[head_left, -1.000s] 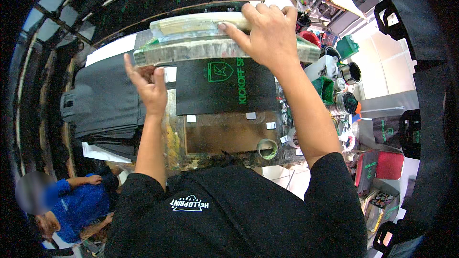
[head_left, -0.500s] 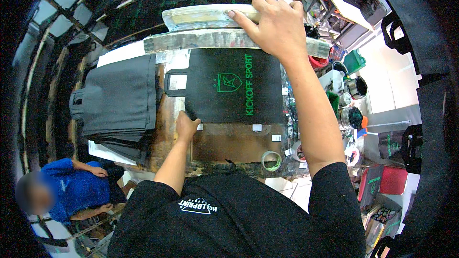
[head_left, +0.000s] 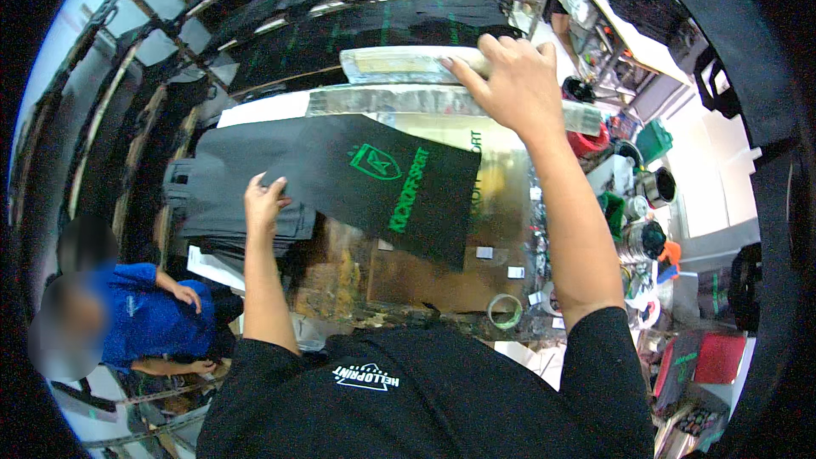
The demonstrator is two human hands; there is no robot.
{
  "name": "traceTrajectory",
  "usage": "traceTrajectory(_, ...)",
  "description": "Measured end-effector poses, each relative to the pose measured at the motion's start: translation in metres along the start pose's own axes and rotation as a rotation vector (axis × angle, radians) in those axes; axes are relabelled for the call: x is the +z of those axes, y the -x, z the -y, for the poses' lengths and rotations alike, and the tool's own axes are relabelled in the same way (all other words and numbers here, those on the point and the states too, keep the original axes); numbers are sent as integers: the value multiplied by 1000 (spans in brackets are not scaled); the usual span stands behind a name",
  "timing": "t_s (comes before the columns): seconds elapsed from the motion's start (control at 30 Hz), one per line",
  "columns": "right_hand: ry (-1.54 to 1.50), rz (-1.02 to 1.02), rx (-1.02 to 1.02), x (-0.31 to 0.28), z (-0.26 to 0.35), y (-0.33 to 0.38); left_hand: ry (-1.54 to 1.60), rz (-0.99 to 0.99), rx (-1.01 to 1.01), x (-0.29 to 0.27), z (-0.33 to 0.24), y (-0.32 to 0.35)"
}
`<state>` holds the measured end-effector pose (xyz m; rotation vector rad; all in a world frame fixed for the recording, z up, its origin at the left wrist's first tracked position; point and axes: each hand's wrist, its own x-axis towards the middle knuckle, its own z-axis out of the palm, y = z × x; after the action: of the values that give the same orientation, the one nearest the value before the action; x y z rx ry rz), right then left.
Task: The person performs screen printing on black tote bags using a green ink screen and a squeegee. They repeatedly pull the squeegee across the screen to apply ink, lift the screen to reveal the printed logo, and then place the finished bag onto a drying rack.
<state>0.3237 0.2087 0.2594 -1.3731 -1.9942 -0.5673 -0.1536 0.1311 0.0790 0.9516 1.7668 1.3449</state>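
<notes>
While my chest in its black shirt fills the near edge of the view, my left hand sits closest to me, its fingers closed on the left edge of a black fabric bag printed with a green emblem and green lettering. That bag hangs tilted, its left side in my grip and its far right corner drooping over the stained, yellowish worktop just right of my fingers. Directly under and left of my left fingers lies a stack of dark bags, the one I hold partly overlapping it. Nearer me and to the right of that hand, a roll of tape rests on the worktop beside a few small white tape pieces. Low on my left, well apart from my hand, another person in a blue shirt is bent over something I cannot make out.

Farther out, my right hand reaches away from me, fingers curled over the edge of a raised, pale printing frame and gripping it. Just below those fingers runs a silvery taped strip along the frame's near edge. To the right of my right forearm, a cluttered side area holds a green container and dark pots.
</notes>
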Motion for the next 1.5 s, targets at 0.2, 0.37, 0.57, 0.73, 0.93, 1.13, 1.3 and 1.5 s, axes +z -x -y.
traceTrajectory(0.2,49,91,29,-9,5,-4,6,-214,-83,-175,17,-11)
traceTrajectory(0.37,-25,93,32,-10,10,-9,-204,-683,-252,-348,72,-44)
traceTrajectory(0.57,75,104,51,-13,1,-8,-839,-1068,191,-218,45,-42)
traceTrajectory(0.73,26,130,28,-11,13,-12,-1010,-306,912,-69,65,-1)
traceTrajectory(0.93,34,98,19,-10,10,-11,-957,-119,520,42,62,-31)
traceTrajectory(1.13,8,56,15,-6,6,-7,-1440,-60,290,49,117,-54)
traceTrajectory(1.3,-55,33,18,-10,10,-11,-1546,-53,333,39,151,-66)
traceTrajectory(1.5,-55,17,21,-11,6,-9,-1517,34,288,29,133,-72)
